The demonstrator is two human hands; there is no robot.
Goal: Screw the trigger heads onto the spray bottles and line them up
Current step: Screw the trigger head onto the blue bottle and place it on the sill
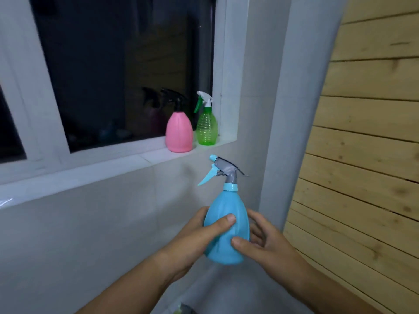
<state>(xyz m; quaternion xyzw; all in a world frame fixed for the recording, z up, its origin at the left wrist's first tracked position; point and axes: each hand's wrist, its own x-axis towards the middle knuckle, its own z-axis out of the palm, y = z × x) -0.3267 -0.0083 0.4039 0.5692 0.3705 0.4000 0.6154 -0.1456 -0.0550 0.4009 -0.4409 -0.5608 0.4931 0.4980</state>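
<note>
Both hands cup the blue spray bottle (226,230) upright, below the window sill (158,156): L hand (199,236) wraps its left side w/ thumb across the front, R hand (265,241) grips the right side. Its grey-and-blue trigger head (223,169) sits on the neck, nozzle pointing left. Pink bottle (179,132) w/ black head & green bottle (206,125) w/ white head stand side by side on the sill, near its right end.

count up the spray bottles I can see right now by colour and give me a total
Pink spray bottle on the windowsill: 1
Green spray bottle beside it on the sill: 1
Blue spray bottle, held by the left hand and right hand: 1
Total: 3, all with trigger heads on.
</note>
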